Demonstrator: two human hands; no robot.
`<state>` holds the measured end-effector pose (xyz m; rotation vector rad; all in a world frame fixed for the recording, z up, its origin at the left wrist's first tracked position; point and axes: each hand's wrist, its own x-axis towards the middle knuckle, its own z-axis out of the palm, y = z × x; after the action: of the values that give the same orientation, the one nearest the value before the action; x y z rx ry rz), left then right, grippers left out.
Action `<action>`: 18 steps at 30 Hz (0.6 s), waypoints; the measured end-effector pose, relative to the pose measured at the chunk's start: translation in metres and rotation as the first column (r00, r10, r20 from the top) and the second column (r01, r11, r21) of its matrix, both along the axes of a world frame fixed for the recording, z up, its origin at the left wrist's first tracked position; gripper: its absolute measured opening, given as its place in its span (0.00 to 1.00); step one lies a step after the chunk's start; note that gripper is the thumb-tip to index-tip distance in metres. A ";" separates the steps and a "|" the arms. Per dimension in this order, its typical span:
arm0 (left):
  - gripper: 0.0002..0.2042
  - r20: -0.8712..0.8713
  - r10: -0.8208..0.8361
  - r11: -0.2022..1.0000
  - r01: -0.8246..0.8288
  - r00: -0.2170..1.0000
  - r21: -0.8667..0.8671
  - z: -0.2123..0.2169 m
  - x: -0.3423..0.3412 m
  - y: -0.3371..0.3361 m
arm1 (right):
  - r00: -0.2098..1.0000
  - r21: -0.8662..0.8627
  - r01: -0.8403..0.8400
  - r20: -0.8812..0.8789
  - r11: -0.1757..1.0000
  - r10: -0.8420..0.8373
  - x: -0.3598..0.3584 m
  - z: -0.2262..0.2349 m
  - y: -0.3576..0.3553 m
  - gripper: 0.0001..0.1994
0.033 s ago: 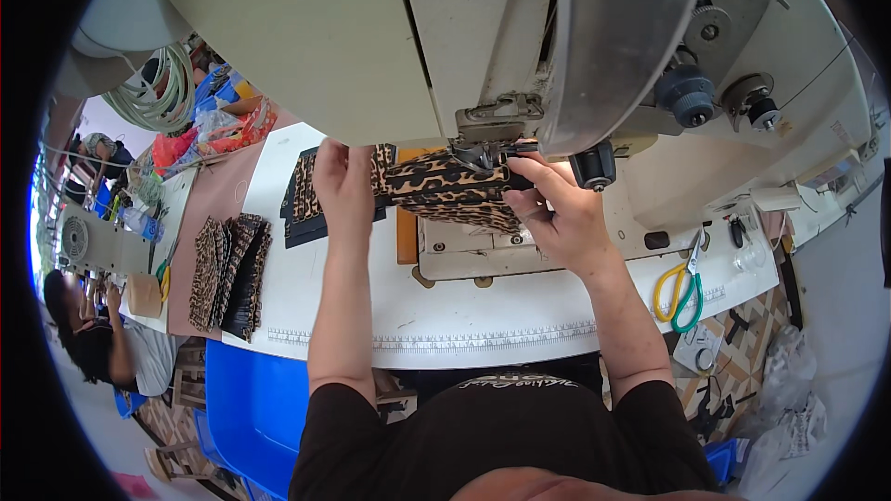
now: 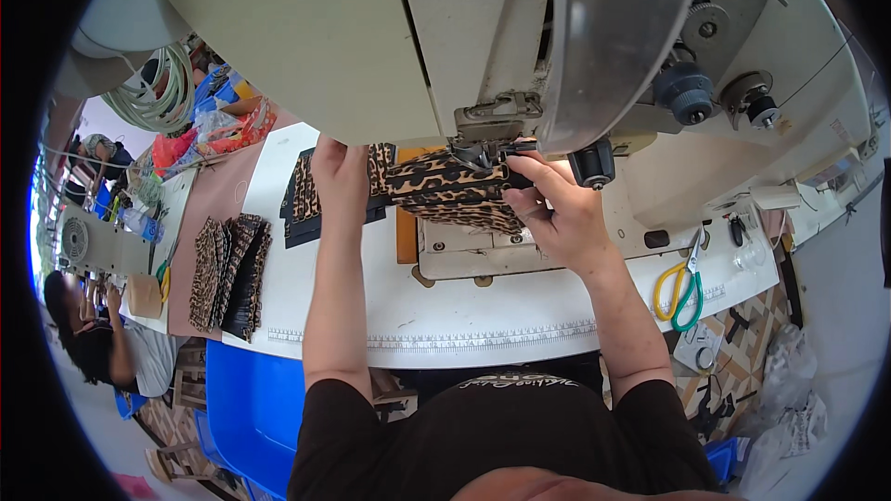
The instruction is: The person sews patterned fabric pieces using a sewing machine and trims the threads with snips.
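Note:
A leopard-print piece with black edging [image 2: 450, 187] lies under the presser foot [image 2: 475, 156] of a sewing machine. At its right end, my right hand [image 2: 568, 213] pinches it between thumb and fingers, close to the foot. My left hand [image 2: 340, 176] is closed beside the piece's left end, over other leopard-print pieces with dark backing [image 2: 304, 209]. The machine head partly hides its fingertips, so I cannot make out what they hold. The needle tip is hidden.
The machine head [image 2: 297, 37] overhangs the work. Folded leopard-print pieces [image 2: 227, 269] lie at left, and yellow-green scissors [image 2: 682, 288] at right. A ruler strip [image 2: 483, 339] runs along the front edge. A blue bin [image 2: 251, 399] stands below; another person [image 2: 102, 334] sits far left.
My left hand and forearm have shifted very slightly left. The right hand and the piece under the foot look almost the same.

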<state>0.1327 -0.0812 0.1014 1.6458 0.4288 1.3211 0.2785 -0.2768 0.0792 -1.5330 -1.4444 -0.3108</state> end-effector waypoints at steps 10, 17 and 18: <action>0.23 -0.402 -0.738 0.675 0.607 0.542 -0.420 -0.008 0.021 0.003 | 0.996 -0.071 -0.061 0.061 0.996 0.066 0.009 0.005 0.001 0.15; 0.14 0.183 -0.618 0.500 0.562 0.764 -0.659 -0.021 0.006 -0.055 | 0.972 0.304 0.080 -0.233 0.949 -0.007 -0.011 0.011 -0.016 0.18; 0.14 0.234 -0.553 0.540 0.558 0.800 -0.630 -0.022 0.004 -0.061 | 0.972 0.302 0.081 -0.236 0.950 -0.008 -0.009 0.013 -0.020 0.18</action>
<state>0.1372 -0.1422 0.0792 1.0044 0.2839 0.5579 0.2692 -0.2965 0.0918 -1.2989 -1.1195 -0.3552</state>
